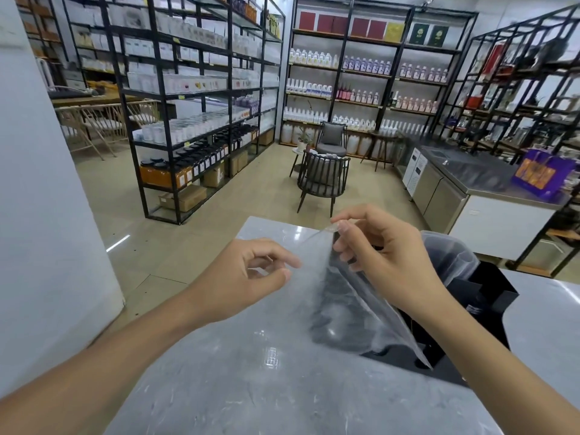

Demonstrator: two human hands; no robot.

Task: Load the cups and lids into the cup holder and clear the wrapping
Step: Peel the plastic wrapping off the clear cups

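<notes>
A clear plastic wrapping [354,306] hangs over the grey counter [251,356], pinched at its top edge by my right hand [383,259]. My left hand [251,277] hovers just left of it, thumb and fingers curled close together, seemingly on a thin edge of the film. Behind the wrapping stands a black cup holder [483,306] on the counter's right side. A stack of clear lids or cups [448,252] sticks out of the holder's top, partly hidden by my right hand.
The counter's far edge lies just beyond my hands, with tiled floor below. A white pillar [40,215] rises at the left. Black shelving with bottles, two chairs [323,180] and a steel counter [470,174] stand further back.
</notes>
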